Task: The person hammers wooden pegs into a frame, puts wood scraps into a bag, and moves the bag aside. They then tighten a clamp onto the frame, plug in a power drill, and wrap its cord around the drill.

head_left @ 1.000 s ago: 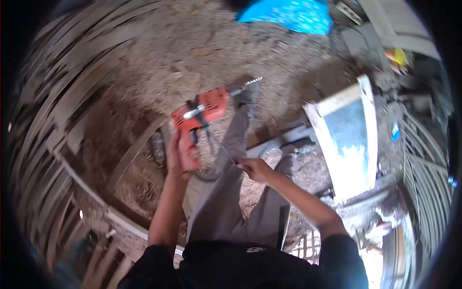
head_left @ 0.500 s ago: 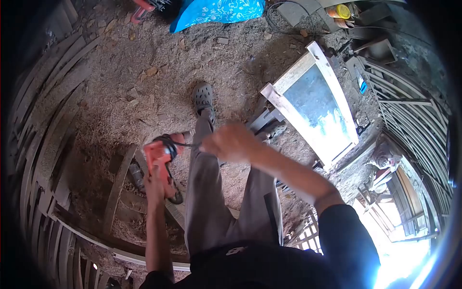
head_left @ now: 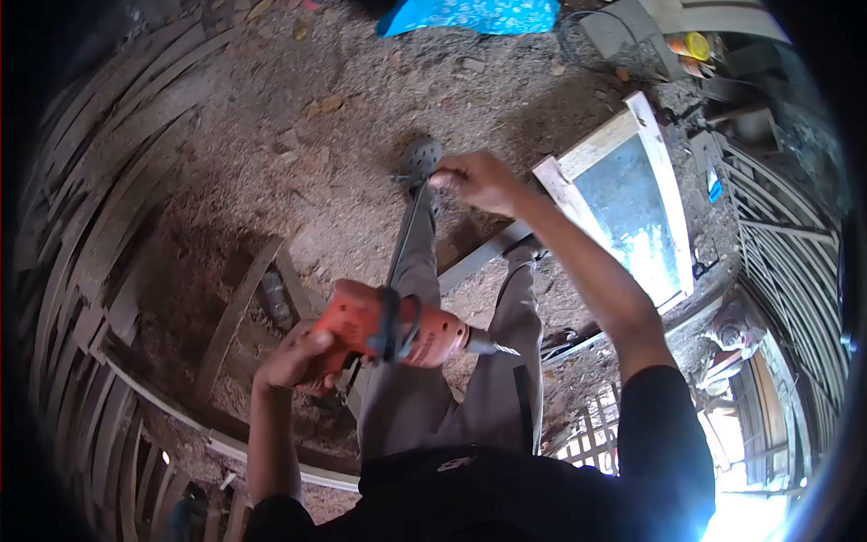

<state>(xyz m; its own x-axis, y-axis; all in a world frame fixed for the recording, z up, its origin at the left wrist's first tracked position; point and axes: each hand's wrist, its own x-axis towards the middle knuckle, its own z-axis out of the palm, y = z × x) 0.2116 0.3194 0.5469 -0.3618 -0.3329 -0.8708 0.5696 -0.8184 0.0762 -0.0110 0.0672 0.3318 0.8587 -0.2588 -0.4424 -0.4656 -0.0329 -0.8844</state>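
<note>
While the left hand (head_left: 293, 357) grips the orange drill (head_left: 424, 330) (fingers wrapped shut) | right hand (head_left: 479, 181) fingers pinch its cord (head_left: 404, 237).

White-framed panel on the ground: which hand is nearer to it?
Right. The right hand, gripping the cord, is just left of the panel; the left hand holds the orange drill farther left.

In your view, by count:
- One orange drill (head_left: 397, 330), with one drill bit (head_left: 495, 346) and one black cord (head_left: 402, 244).
- Two hands, both yours: left hand (head_left: 293, 357) and right hand (head_left: 479, 181).
- One grey shoe (head_left: 420, 161) shows plainly; you cannot make out a second.
- One white-framed panel (head_left: 632, 208).
- One blue cloth (head_left: 470, 14).
- One yellow-lidded container (head_left: 695, 43).
- Wooden slats (head_left: 99, 226) at your left: many, too crowded to count.
</note>
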